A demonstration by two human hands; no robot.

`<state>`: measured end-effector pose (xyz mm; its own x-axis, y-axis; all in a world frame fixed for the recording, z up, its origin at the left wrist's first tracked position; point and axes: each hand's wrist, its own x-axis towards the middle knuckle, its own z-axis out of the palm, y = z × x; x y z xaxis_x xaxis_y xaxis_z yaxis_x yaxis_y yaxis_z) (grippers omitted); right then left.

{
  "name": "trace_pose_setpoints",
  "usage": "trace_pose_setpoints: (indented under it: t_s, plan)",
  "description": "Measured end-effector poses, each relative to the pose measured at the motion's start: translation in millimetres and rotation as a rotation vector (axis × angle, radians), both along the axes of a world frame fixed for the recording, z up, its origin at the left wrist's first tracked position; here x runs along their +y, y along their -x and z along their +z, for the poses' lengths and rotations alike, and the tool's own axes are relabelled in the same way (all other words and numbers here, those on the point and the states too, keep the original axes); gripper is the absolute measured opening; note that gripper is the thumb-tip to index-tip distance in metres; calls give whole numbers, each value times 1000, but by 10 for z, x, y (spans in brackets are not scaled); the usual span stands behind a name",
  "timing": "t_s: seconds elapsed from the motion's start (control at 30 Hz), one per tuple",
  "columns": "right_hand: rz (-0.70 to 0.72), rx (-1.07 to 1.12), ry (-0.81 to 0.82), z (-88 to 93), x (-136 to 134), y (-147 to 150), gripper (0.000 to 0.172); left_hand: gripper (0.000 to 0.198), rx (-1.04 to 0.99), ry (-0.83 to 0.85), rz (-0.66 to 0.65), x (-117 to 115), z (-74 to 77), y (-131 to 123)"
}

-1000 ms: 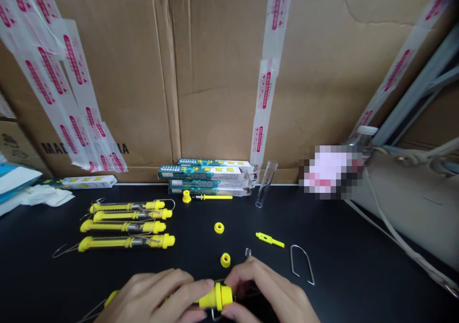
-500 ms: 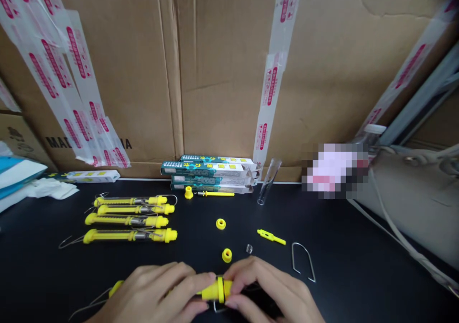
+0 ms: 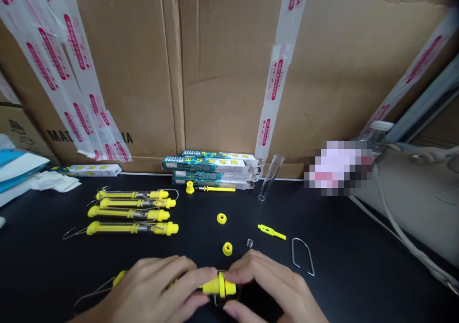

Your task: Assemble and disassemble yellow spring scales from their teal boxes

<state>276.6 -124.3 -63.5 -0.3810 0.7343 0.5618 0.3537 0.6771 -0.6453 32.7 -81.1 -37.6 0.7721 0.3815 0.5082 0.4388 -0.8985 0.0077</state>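
Note:
My left hand (image 3: pixel 165 289) is closed around a spring scale lying crosswise, its middle hidden under the fingers. The scale's yellow end cap (image 3: pixel 219 285) sticks out past my left fingertips, and a bent wire shows just below it. On the other side, the scale's far end and wire hook (image 3: pixel 93 292) come out beyond the left hand. At the cap end is my right hand (image 3: pixel 272 287), the index fingertip against the cap's upper edge. Its thumb is lower and apart from the cap. Close by lie a yellow collar (image 3: pixel 227 249) and a small clear ring (image 3: pixel 249 242).
Several spring scales (image 3: pixel 132 228) lie in a row at left. Printed boxes (image 3: pixel 211 173) are stacked against the cardboard (image 3: pixel 222 74). A clear tube (image 3: pixel 269 179) stands tilted. A yellow flat piece (image 3: pixel 271 232) and a wire loop (image 3: pixel 303 257) lie at right, near a bag (image 3: pixel 416 208).
My right thumb has come away from the end cap, baring more of it, while the index finger stays at its top edge. My left hand keeps its hold; the view has shifted slightly.

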Motion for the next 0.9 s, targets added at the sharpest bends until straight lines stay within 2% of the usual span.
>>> trace_pose_setpoints:
  t_s: [0.13, 0.33, 0.6, 0.7, 0.9]
  plan:
    - [8, 19, -58, 21, 1, 8, 16, 43, -56, -4, -13, -22, 15, -17]
    - [-112, -46, -61, -6, -2, 0, 28, 40, -133, -17, 7, -36, -17, -31]
    - [-82, -8, -77, 22, -3, 11, 18, 40, -65, 21, 11, -9, -30, -14]
    - [-81, -6, -73, 33, -15, 12, 19, 41, -53, -2, 7, -16, -14, -28]
    - [-192, -37, -58, 18, -21, 30, 15, 39, -97, -31, 3, -33, 54, -26]
